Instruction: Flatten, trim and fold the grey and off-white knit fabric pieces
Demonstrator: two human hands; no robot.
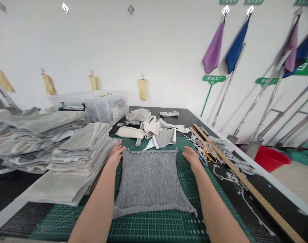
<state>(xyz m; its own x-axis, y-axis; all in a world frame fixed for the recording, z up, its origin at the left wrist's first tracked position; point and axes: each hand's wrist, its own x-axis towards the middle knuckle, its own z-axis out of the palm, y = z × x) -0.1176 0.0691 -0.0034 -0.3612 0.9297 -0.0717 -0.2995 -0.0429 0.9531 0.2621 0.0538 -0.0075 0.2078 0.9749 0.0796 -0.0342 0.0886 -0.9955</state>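
While two hands (116, 154) (191, 158) flank one grey cloth (150, 179), each grip is loosely spread, empty.

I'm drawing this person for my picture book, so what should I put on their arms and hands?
No gloves, rings, watch or bracelets show on the left hand or the right hand. The left forearm and right forearm are uncovered, with no sleeves in view. Both narrow towards the wrist.

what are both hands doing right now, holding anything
Left hand: open, holding nothing visible, beside the roughly square grey knitted fabric.
Right hand: open, holding nothing, on the fabric's other side, apart from it.
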